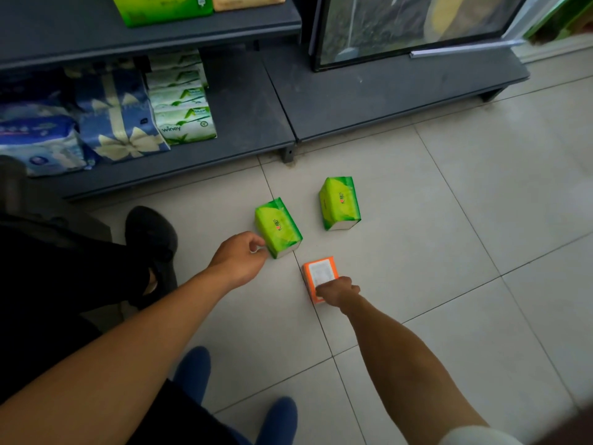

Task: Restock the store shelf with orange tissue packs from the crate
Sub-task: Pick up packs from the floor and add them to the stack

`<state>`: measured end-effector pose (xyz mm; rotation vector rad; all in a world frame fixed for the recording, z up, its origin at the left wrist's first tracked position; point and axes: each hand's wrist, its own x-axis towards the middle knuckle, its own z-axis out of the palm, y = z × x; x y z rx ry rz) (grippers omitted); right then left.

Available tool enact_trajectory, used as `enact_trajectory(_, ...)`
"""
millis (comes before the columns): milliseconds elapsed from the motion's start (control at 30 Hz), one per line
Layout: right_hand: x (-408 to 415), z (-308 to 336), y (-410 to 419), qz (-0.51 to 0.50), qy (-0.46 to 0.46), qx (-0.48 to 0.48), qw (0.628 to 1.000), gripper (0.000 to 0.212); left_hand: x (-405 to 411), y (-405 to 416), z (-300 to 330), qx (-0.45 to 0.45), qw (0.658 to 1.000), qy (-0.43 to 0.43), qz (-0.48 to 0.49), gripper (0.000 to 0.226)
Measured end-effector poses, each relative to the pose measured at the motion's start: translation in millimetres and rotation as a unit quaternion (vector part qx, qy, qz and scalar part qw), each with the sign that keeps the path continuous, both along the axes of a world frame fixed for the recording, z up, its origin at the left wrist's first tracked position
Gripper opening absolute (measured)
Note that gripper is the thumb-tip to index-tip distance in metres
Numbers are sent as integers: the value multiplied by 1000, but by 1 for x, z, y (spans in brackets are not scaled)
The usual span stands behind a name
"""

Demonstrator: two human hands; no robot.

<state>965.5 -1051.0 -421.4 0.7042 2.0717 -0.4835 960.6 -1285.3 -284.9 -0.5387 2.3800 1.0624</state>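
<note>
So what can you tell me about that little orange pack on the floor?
The orange tissue pack is a small block in shiny orange wrap, with a white printed label on its top face. It sits on the pale floor tiles, just nearer than two green packs and touching neither. The right hand rests on its near end, fingers curled over it.

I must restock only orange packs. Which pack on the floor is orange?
The orange pack under the right hand; the two farther packs are green.
</note>
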Motion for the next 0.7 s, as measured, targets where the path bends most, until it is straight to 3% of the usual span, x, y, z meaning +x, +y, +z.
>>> enact_trajectory(167,14,-1,-8,37,-37,-35,998,73,1,1,2,4,999,-30,-13,26)
enact_trajectory(333,29,-10,-22,35,-41,-77,996,85,3,1,9,4,999,-33,-26,26)
enact_trajectory(500,34,-25,-36,-34,-47,-163,985,61,6,-8,11,-4,999,-28,-27,26)
enact_trajectory(600,38,-42,-39,-21,-17,-132,991,86,7,-12,12,-10,999,-23,-28,25)
enact_trajectory(700,46,-55,-42,-22,-22,-127,991,94,8,-17,11,-14,999,-27,-33,27)
